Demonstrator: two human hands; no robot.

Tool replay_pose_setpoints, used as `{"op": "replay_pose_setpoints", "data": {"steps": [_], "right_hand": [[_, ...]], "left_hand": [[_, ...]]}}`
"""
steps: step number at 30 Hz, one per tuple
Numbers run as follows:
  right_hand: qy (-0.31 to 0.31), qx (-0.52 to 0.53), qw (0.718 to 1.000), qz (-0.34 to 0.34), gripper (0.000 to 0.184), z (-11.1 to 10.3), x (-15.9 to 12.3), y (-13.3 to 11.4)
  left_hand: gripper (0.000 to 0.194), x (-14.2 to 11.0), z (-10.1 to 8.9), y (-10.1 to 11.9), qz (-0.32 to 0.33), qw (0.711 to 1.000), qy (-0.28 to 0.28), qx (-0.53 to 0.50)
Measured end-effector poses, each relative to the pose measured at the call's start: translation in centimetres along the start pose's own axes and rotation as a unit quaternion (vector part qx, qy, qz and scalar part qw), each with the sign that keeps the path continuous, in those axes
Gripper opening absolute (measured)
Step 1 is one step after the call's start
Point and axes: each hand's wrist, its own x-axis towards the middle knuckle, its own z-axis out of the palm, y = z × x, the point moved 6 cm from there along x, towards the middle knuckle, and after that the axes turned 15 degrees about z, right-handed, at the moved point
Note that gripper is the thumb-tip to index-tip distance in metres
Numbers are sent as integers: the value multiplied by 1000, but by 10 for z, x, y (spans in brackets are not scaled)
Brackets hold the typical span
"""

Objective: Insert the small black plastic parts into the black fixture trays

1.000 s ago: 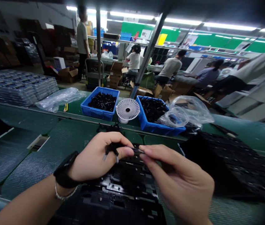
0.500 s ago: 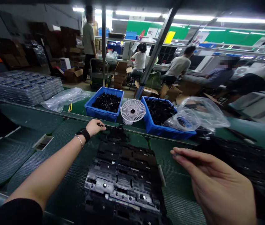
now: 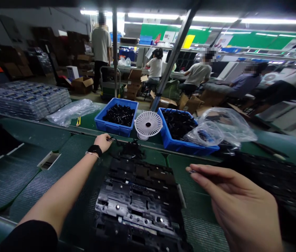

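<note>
Head view gives us, from the left, a stack of clear trays (image 3: 27, 99) on the far side of the green belt (image 3: 29, 178), with a yellow knife (image 3: 78, 121) beyond a plastic bag (image 3: 71, 112). Our left hand (image 3: 102, 142), with a black watch (image 3: 94, 150) on its wrist, rests at the belt's far edge. Its fingers (image 3: 103, 140) curl inward around something dark at the tips, but we cannot tell whether they grip it. Just past them sits a blue bin (image 3: 108, 127) heaped with black parts (image 3: 118, 116). A loose tangle of these parts (image 3: 130, 149) lies on the belt, touching the far end of a black-and-metal jig (image 3: 138, 199), which lies flat in front of us. Beyond it stand a white fan (image 3: 148, 123) and a second blue bin (image 3: 179, 145), partly under a clear bag (image 3: 217, 129). Our right hand (image 3: 238, 206) hovers right of the jig, its thumb and forefinger pinched on a thin sliver (image 3: 193, 171). Dark trays (image 3: 273, 185) are piled beyond it. The step looks like fine fitting on the jig; we judge that the next move calls for a steady pinch and exact placement.
</note>
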Motion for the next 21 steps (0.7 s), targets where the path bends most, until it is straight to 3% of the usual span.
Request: {"op": "replay_pose_setpoints", "data": {"steps": [4, 7, 11, 15, 21], "right_hand": [[-26, 37, 999, -19, 21, 16, -7, -12], [-51, 86, 994, -32, 19, 31, -16, -24], [-92, 127, 987, -40, 19, 46, -28, -38], [-135, 148, 979, -39, 19, 52, -36, -43], [-166, 115, 978, -58, 20, 53, -42, -47]], "left_hand": [[26, -15, -50, 61, 81, 995, 42, -33], [23, -45, -90, 138, 258, 957, 75, -105], [20, -90, -122, 211, 380, 913, 44, -140], [22, -113, -133, 236, 439, 888, 45, -131], [26, -116, -130, 236, 449, 886, 27, -116]]}}
